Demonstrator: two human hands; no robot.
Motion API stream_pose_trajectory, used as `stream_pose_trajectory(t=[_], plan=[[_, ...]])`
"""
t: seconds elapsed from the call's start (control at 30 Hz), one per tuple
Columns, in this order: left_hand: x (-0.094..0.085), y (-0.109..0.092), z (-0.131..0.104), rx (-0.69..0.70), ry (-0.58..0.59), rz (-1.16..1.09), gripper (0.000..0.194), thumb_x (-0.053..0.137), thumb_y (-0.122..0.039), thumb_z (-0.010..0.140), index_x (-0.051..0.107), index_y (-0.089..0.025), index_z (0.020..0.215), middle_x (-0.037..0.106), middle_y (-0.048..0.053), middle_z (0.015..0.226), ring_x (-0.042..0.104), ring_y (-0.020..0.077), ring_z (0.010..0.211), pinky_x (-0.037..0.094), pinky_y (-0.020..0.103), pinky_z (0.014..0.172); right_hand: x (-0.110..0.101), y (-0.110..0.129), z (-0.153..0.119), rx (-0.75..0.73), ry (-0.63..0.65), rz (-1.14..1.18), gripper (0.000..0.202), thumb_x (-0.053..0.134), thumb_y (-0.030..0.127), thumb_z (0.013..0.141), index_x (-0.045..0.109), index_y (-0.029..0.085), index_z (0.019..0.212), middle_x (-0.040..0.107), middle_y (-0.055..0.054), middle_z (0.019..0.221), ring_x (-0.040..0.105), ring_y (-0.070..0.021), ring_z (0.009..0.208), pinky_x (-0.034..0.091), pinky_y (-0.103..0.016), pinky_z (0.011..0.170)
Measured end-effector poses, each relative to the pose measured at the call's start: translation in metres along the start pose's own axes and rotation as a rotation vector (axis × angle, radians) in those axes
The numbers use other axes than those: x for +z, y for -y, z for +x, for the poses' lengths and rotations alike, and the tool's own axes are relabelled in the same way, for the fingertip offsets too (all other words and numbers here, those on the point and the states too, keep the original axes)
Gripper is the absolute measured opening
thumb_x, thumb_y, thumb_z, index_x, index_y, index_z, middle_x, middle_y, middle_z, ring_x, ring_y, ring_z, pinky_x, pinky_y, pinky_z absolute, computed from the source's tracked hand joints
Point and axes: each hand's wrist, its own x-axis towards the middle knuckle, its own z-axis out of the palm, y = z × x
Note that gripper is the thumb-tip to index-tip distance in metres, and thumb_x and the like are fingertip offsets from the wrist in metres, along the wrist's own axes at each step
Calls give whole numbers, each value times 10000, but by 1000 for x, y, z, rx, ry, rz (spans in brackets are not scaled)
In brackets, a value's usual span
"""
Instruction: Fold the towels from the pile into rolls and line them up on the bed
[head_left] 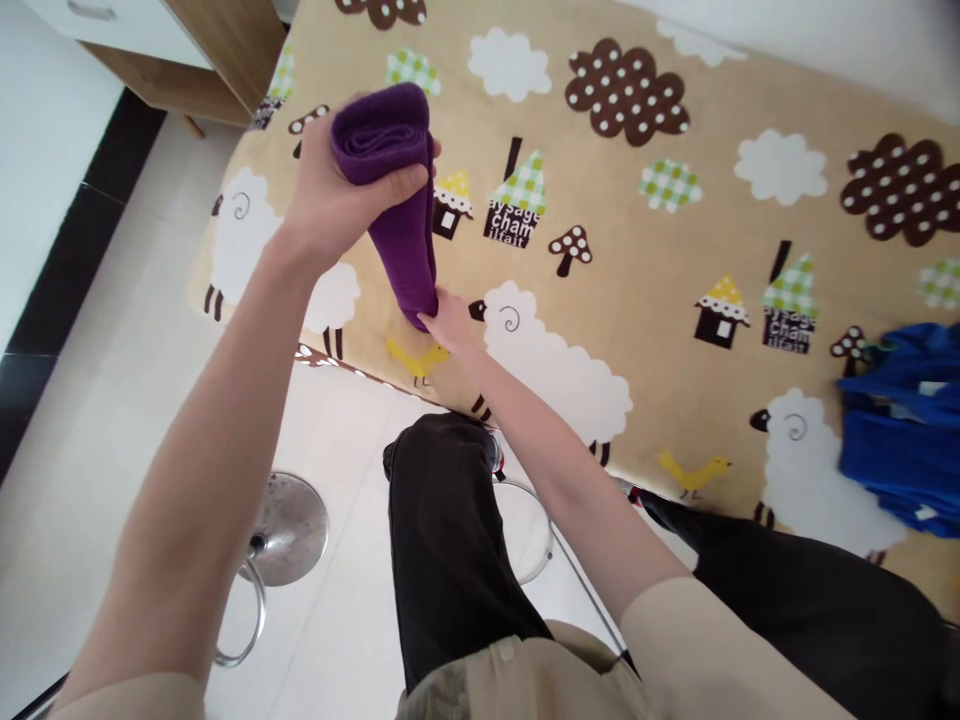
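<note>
A purple cloth (401,235), rolled into a thick bundle, is held up over the near left part of the bed. Its coiled end faces up toward me. My left hand (334,185) is closed around the upper end, with the thumb across the front and the other fingers mostly hidden behind. Lower down, my right hand (450,318) pinches the bottom end of the roll. Beneath both hands lies a tan bedsheet (622,270) printed with sheep, clouds and houses.
A crumpled blue garment (900,430) lies on the bed at the far right. A wooden cabinet (225,50) stands at the back left. On the floor below are a round metal stool base (289,530) and my legs in black trousers (450,530).
</note>
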Motion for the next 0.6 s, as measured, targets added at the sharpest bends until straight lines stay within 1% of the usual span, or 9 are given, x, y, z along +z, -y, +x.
stream_pose_trajectory(t=[0.07,0.13,0.17,0.23,0.3,0.37,0.43,0.5,0.6], plan=[[-6,8,3,181,16,88,821,891,-652,696,655,-204,1343,680,25,1344,536,396,1433,410,559,1207,-1,1,-3,-15,-16,55,779,816,373,869,444,221,1537,666,-94,1408,625,-349,1309,479,-562,1173],[-14,15,3,340,-66,204,1137,764,-932,552,535,-326,1487,490,-43,1578,286,377,1596,265,484,1302,-3,-1,-7,-6,-54,102,1171,926,416,734,235,184,1651,530,-144,1575,548,-362,1416,459,-540,1211],[-17,17,1,365,-135,253,1239,683,-1018,502,458,-385,1542,377,-90,1657,170,345,1637,208,434,1327,-5,-3,-9,12,-71,111,1326,959,435,678,132,174,1681,434,-163,1650,482,-365,1483,430,-530,1241],[-21,19,-5,306,-268,315,1323,573,-1094,466,337,-452,1599,247,-152,1717,48,282,1663,164,377,1346,-9,-10,-12,52,-84,100,1473,981,468,630,11,188,1702,263,-157,1741,338,-359,1583,343,-521,1302],[-22,18,-13,229,-324,347,1304,556,-1094,494,277,-492,1617,226,-177,1725,35,249,1665,176,374,1349,-15,-19,-15,61,-83,95,1497,984,488,623,-8,207,1709,190,-139,1767,271,-349,1616,286,-517,1330],[-18,20,-21,204,-324,362,1214,603,-1034,597,244,-508,1631,219,-171,1733,47,240,1665,221,393,1340,-22,-28,-22,37,-84,119,1486,979,511,629,6,215,1713,182,-142,1769,264,-349,1620,269,-523,1337],[-8,29,-26,164,-288,372,1152,689,-925,689,241,-475,1650,201,-124,1754,79,255,1663,238,423,1337,-31,-38,-39,14,-83,166,1455,962,552,649,25,242,1718,190,-143,1767,267,-361,1619,266,-552,1332],[9,48,-29,83,-209,417,1137,764,-850,696,342,-383,1644,179,-42,1776,102,300,1658,155,465,1360,-46,-52,-70,-14,-45,228,1381,924,586,692,46,300,1720,192,-114,1770,294,-369,1609,290,-588,1314],[42,87,-33,-86,-36,541,1080,772,-889,600,600,-297,1486,147,4,1788,45,389,1653,-30,514,1363,-85,-87,-145,-23,42,300,1162,830,589,798,126,413,1705,238,-48,1762,411,-354,1555,388,-599,1260]])
